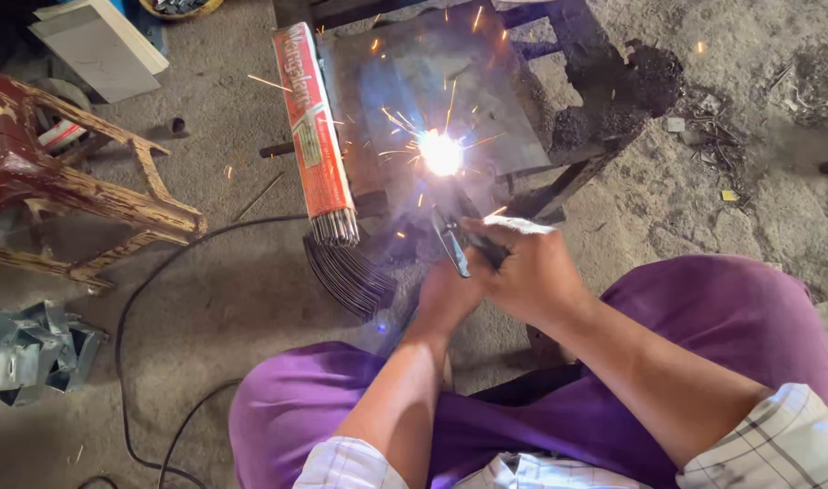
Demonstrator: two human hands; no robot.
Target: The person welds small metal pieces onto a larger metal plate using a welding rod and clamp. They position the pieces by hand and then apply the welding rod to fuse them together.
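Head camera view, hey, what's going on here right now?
A person crouched over a low metal stand is welding. The right hand grips the electrode holder, and the left hand steadies it from below. A bright arc burns on the steel plate, throwing sparks. An open red box of welding rods leans against the stand, above a bundle of curved dark rods. A black cable runs across the concrete floor.

From the hands [495, 272], the weld arc [440, 152] lies at twelve o'clock on the metal plate [486, 109]. The electrode box [312, 136] lies at eleven, bent rods [346, 276] at nine. The wooden chair [61, 181] and the crumpled sheet metal [33, 349] lie farther toward nine, on the floor [251, 299].
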